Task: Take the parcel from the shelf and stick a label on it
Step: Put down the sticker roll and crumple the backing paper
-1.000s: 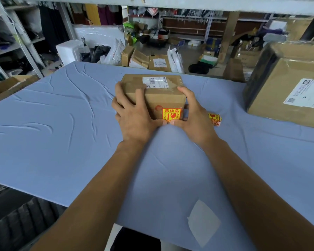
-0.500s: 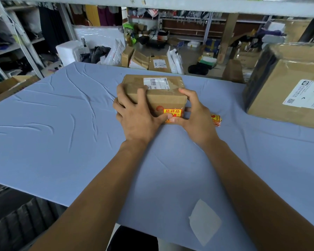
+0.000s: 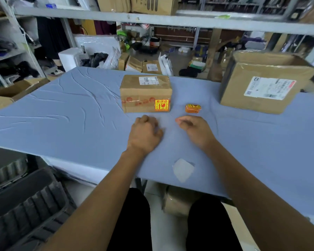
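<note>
A small brown cardboard parcel (image 3: 145, 94) stands on the blue table (image 3: 62, 113), with a white shipping label on top and a yellow fragile label (image 3: 161, 105) stuck low on its near face. A small stack of yellow and orange labels (image 3: 192, 108) lies just right of it. My left hand (image 3: 143, 135) rests on the table in front of the parcel, fingers curled into a loose fist, holding nothing. My right hand (image 3: 196, 130) hovers beside it, fingers loosely bent and apart, empty. Neither hand touches the parcel.
A large cardboard box (image 3: 265, 82) with a white label stands at the table's right. A pale backing paper (image 3: 183, 169) lies near the front edge. A grey shelf beam (image 3: 152, 19) crosses overhead. Black crates (image 3: 25, 205) sit low on the left.
Both hands have let go of the parcel and drawn back toward me. The yellow label stays stuck on the parcel's near face. The view has tilted back and up.
</note>
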A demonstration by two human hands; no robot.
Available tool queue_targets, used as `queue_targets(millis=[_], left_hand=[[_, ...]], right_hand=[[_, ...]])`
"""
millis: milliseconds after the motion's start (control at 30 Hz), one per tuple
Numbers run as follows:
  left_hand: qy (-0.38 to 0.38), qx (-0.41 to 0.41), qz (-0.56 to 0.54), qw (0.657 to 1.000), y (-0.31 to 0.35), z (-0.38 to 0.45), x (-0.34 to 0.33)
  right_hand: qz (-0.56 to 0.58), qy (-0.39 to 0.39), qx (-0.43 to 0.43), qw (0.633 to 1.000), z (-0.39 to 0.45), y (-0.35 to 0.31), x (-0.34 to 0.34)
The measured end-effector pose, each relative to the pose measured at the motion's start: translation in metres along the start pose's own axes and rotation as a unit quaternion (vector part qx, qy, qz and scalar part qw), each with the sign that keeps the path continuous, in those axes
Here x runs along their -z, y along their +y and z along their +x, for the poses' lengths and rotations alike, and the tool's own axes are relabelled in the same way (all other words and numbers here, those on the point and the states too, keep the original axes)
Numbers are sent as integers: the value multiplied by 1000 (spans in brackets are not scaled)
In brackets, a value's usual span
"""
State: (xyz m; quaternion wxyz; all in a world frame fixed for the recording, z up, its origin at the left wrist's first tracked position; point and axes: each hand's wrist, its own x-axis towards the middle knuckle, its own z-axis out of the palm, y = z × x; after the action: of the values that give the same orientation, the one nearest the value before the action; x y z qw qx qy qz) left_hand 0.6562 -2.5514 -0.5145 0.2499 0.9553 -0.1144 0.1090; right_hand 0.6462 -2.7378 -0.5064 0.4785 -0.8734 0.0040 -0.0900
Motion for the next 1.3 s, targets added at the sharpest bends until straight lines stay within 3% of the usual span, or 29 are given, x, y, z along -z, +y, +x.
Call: queue_targets(millis=[167,300,467,567,667,800,967,1067,1167,1300], left_hand=[[-98,-72,-149,981,15,-45,15],[-149,-116,-147,971,30,-73,17],[-100,-61,-107,987,53,-87,17],[-92,12,-215,972,63,-86,17],[-90,30,-301,949,70,-84,14],[-117,-17,-321,940,65,-75,12],[-68,26,-314,947,72,-61,2],[-15,78,-348,934,82,-52,-3],[-46,77,-374,923,76,-46,-8],[-102,14,-438,893,63,-54,-1]], right_hand=[[1,-26,7,1000,-54,-7,16],[-14,-57,19,998,-86,-10,21],[16,-75,23,997,-113,-17,22],[15,-86,17,996,-119,-18,22],[-32,-32,15,999,-116,-14,22],[-64,48,-1,997,-110,-8,25],[-2,76,-13,997,-104,-6,28],[85,34,-8,996,-104,-1,31],[99,40,-13,994,-103,3,30],[90,80,-38,992,-101,-1,29]])
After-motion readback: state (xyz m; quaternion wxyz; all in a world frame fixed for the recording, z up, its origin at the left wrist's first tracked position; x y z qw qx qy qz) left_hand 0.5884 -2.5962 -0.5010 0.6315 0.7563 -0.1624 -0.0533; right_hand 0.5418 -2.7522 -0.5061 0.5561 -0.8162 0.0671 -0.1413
